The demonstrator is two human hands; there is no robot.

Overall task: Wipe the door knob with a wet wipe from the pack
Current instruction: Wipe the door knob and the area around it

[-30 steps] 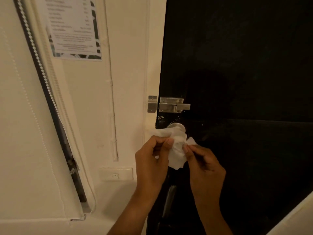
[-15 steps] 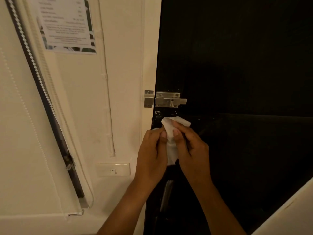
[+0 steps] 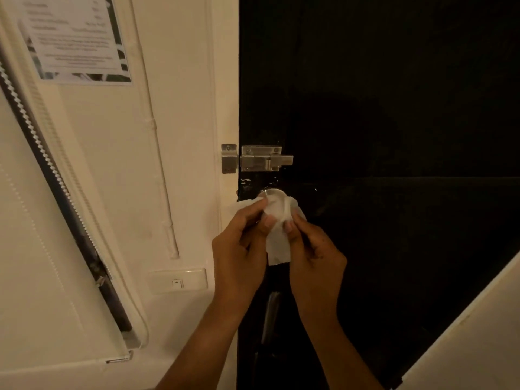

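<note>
both hands, left (image 3: 239, 249) and right (image 3: 315, 251), pinch a thin white wet wipe (image 3: 277, 243) draped over the round metal knob (image 3: 271, 196).

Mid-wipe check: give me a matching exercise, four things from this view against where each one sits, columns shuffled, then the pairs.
Things:
1. wet wipe
2. slide bolt
3. wall switch
4. printed notice

Places:
A. on the wall, top left
B. held by both hands over the door knob
C. low on the wall, left of the door
D. on the door edge, above the knob

Pairs: 1-B, 2-D, 3-C, 4-A
</note>
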